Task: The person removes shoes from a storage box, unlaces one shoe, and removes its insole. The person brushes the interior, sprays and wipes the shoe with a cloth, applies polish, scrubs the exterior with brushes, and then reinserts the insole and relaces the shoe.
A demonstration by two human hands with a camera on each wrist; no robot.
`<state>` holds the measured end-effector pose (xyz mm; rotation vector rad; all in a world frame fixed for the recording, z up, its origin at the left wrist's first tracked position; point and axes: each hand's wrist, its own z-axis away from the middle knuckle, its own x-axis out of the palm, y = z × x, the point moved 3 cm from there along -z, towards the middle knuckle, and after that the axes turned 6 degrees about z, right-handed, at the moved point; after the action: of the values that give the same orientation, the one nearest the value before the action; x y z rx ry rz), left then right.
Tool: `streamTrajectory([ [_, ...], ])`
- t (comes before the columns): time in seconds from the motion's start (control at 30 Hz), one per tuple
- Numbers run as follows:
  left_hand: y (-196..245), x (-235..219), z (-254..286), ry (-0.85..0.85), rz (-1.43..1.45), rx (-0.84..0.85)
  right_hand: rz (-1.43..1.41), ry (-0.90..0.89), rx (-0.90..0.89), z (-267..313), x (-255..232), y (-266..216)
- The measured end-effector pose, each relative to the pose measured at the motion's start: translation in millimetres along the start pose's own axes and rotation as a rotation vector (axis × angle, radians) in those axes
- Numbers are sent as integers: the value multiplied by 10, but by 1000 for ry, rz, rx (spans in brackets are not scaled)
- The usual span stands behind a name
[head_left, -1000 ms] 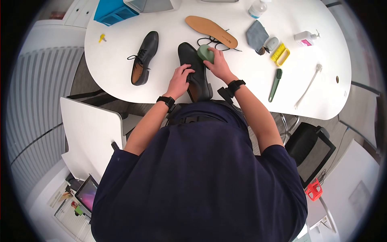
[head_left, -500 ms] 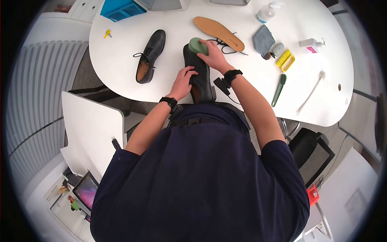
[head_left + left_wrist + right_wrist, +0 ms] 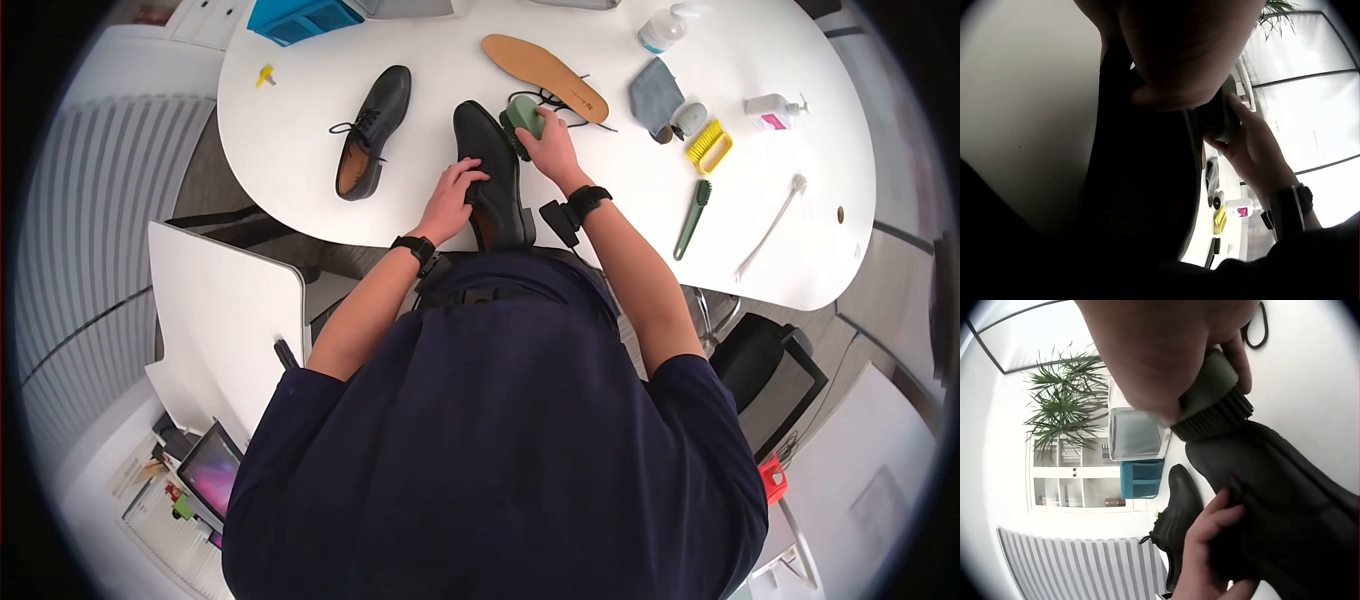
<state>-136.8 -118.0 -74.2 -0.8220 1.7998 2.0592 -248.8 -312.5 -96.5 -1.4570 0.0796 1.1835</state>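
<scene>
A black leather shoe, without laces, lies sole down at the table's near edge, its toe pointing away. My left hand grips it near the opening, with fingers over the upper. My right hand holds a green shoe brush by its rounded back, at the right side of the toe. The brush is tilted, and its dark bristles face the shoe's side. In the right wrist view the bristles overlap the toe edge. The left wrist view shows the shoe only as a dark shape.
Left on the table is the laced black shoe. A tan insole and loose black laces lie beyond the brush. To the right are a grey cloth, a yellow brush, a green long-handled brush and pump bottles.
The brush went from the toe's right side onto the top of the toe, then back to the right side, where it now tilts with bristles showing. My left hand stays on the shoe.
</scene>
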Motion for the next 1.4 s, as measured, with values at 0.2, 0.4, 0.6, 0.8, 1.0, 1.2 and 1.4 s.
streamTrajectory([
  [0.2, -42, -10, 38, 18, 24, -50, -117, 7, -253, 162, -63, -225],
  [0.4, -97, -15, 77, 14, 42, -60, -45, 5, -260, -149, 53, -535],
  [0.6, -151, -25, 129, 46, 77, -61, 90, -39, -253, -327, 125, -687],
  [0.8, -143, -48, 180, 73, 96, -60, 108, -99, -363, 86, -73, -559],
  [1.0, -139, -43, 178, 76, 94, -77, 52, -136, -461, 138, -154, -504],
  [1.2, -97, -70, 155, 60, 74, -45, 118, -87, -464, -127, 26, -792],
  [1.4, -70, -54, 164, 91, 66, -54, 124, -83, -437, -196, 54, -760],
])
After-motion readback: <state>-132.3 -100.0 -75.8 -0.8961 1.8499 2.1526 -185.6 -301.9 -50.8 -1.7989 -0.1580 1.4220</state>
